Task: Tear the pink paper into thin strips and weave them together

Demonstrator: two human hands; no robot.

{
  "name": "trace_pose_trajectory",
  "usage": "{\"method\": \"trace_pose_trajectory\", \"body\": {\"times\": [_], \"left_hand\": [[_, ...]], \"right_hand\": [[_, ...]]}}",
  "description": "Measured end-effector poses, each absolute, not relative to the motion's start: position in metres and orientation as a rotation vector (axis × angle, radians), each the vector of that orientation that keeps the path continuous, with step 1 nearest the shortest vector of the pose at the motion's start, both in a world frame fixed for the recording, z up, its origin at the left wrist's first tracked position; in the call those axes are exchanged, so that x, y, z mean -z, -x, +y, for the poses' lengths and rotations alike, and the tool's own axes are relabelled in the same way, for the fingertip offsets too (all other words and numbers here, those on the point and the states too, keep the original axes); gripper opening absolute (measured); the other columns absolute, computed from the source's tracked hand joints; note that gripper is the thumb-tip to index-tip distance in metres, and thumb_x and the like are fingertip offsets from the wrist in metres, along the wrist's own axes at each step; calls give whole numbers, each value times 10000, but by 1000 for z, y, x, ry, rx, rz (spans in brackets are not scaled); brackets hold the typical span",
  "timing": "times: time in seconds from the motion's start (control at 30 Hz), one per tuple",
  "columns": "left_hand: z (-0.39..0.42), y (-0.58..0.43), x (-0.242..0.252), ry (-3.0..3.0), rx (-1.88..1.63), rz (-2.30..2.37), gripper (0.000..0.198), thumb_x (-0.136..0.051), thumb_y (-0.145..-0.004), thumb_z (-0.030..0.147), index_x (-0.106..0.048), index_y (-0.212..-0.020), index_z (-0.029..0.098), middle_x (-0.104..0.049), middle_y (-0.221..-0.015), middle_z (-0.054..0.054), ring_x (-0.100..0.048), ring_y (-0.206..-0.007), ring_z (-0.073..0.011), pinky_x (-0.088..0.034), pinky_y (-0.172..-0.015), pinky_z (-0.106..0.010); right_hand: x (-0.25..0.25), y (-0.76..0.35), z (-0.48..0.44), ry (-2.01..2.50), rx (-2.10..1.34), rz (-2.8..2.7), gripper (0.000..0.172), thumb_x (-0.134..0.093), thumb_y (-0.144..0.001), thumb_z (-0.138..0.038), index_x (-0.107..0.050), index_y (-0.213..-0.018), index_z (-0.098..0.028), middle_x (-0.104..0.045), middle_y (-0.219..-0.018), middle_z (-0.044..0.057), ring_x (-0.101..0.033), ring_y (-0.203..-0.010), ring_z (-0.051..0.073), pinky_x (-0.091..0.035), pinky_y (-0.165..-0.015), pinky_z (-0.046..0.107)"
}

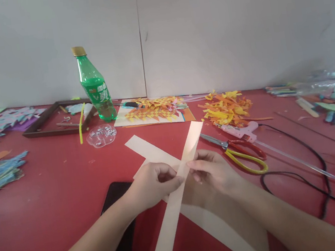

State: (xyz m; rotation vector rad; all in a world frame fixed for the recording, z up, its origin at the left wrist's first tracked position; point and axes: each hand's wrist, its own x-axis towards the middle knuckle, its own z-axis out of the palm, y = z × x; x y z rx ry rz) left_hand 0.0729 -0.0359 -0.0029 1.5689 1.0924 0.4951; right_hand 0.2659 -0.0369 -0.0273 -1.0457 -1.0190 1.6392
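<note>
A long cream paper strip (168,222) slants across the middle of the view, raised in front of other paper. My left hand (151,185) pinches its left edge between thumb and fingers. Close by on the right edge, my right hand (213,169) grips the same strip with thumb and forefinger. Behind it, another pale strip (140,144) crosses the other way on the table. A larger pale paper piece (222,222) lies below my right hand, partly in shadow. Under my left forearm is a black phone-like slab (116,238), partly covered.
Scissors (237,152) and a pink glue gun (240,130) with a black cord lie right. A green bottle (96,90), bead box (101,135) and dark frame (45,133) stand left. Orange-yellow paper scraps (224,108) sit at the back of the red table (54,192).
</note>
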Motion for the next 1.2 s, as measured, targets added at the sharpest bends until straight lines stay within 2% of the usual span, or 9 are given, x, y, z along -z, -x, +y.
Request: {"method": "trace_pose_trajectory", "body": {"times": [0.1,0.47,0.67,0.8,0.87,1.0,1.2], "left_hand": [[-36,-73,4,-1537,-480,1075,313,-578,-791,367,-485,-576,160,-437,-513,56,-409,-442,-61,-293,-415,-173],[-35,-72,9,-1621,-526,1131,304,-567,-803,366,-506,-587,161,-509,-564,43,-471,-500,-74,-336,-464,-182],[-33,-72,7,-1643,-548,1166,239,-593,-794,415,-652,-784,183,-654,-725,5,-580,-654,-129,-417,-581,-220],[-33,-72,5,-1571,-562,1157,323,-643,-756,438,-641,-971,197,-676,-849,-14,-615,-761,-155,-459,-652,-237],[-34,-72,5,-1564,-553,1131,311,-633,-760,452,-631,-921,186,-650,-795,-6,-592,-706,-143,-447,-597,-223],[-35,-73,7,-1696,-529,1113,305,-592,-791,424,-536,-644,162,-498,-583,39,-448,-548,-91,-339,-497,-197],[-36,-75,7,-1627,-492,1046,306,-590,-789,389,-482,-608,168,-495,-571,42,-449,-499,-78,-337,-465,-193]], "right_hand": [[25,-268,-33,1050,-1637,-916,239,-778,-651,-271,-593,-547,-163,-590,-507,-31,-481,-386,62,-351,-367,187],[30,-267,-33,992,-1604,-1013,234,-758,-705,-286,-589,-590,-173,-595,-526,-42,-506,-410,60,-375,-401,182],[31,-268,-38,972,-1637,-1180,207,-698,-785,-278,-590,-645,-170,-584,-535,-36,-535,-452,69,-422,-454,191],[31,-268,-38,981,-1643,-1163,202,-701,-781,-295,-596,-662,-170,-585,-572,-34,-528,-452,66,-420,-445,193],[31,-267,-38,1011,-1646,-1171,198,-708,-773,-309,-605,-678,-169,-580,-576,-33,-518,-449,64,-406,-435,190],[31,-266,-39,1074,-1675,-1230,192,-730,-748,-328,-640,-721,-161,-575,-561,-27,-509,-456,67,-398,-448,194],[27,-266,-40,1122,-1606,-1295,234,-714,-753,-380,-676,-732,-150,-569,-538,-19,-483,-458,74,-379,-458,208]]}}
